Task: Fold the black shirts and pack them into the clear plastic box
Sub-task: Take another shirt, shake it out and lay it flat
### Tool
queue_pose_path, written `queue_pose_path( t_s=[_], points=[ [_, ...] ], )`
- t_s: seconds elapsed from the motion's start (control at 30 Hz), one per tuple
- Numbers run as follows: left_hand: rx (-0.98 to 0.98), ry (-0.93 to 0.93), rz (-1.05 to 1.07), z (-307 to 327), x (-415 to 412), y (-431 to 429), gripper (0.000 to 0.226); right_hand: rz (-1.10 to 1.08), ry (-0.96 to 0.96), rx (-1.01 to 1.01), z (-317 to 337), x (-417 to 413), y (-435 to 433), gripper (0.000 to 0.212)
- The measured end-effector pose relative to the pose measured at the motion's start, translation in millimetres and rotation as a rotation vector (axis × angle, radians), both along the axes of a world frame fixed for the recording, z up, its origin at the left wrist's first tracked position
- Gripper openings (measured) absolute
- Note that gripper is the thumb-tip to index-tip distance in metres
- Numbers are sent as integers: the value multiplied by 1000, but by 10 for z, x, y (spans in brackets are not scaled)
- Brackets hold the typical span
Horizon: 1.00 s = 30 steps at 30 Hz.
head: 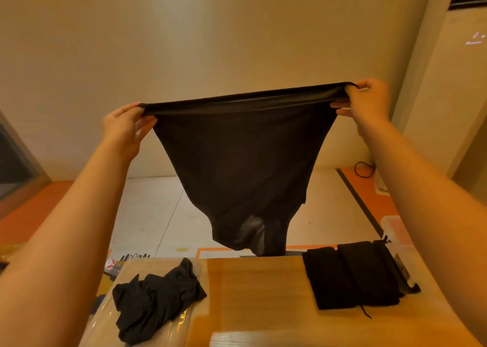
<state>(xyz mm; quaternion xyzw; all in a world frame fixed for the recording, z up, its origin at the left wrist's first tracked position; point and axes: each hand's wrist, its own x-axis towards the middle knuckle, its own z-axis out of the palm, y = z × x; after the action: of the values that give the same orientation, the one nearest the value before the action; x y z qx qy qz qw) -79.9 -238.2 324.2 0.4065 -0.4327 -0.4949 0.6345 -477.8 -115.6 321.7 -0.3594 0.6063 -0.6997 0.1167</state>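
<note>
Cloth of the black shirt (242, 167) hangs toward 6 o'clock above the counter (253, 294) at its far edge, taut top edge running 9 to 3 between my left hand (123, 127) and right hand (369, 101), each grip pinched on a corner.

left grip (123, 127) and right grip (369, 101) pinch black shirt (242, 162) taut above desk (258, 294) | crumpled shirt (155, 299) lies left on it | folded shirts (353, 273) lie right

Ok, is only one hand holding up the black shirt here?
No, the left hand and the right hand each grip one end of the top edge of the shirt, holding it stretched in the air.
</note>
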Motion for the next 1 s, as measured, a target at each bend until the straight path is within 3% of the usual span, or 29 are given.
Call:
queue_pose_path(
  t_s=[0.23,0.43,0.77,1.0],
  points=[
    [-27,77,25,-12,183,193,15,40,-33,-29,-49,68,150,7],
    [48,24,-11,-205,270,281,16,60,-65,41,-268,89,218,8],
    [120,-243,65,-442,344,142,11,-46,107,237,-428,-13,134,8],
    [211,-101,-131,-490,361,106,9,270,-350,207,-432,52,162,11]
  ],
)
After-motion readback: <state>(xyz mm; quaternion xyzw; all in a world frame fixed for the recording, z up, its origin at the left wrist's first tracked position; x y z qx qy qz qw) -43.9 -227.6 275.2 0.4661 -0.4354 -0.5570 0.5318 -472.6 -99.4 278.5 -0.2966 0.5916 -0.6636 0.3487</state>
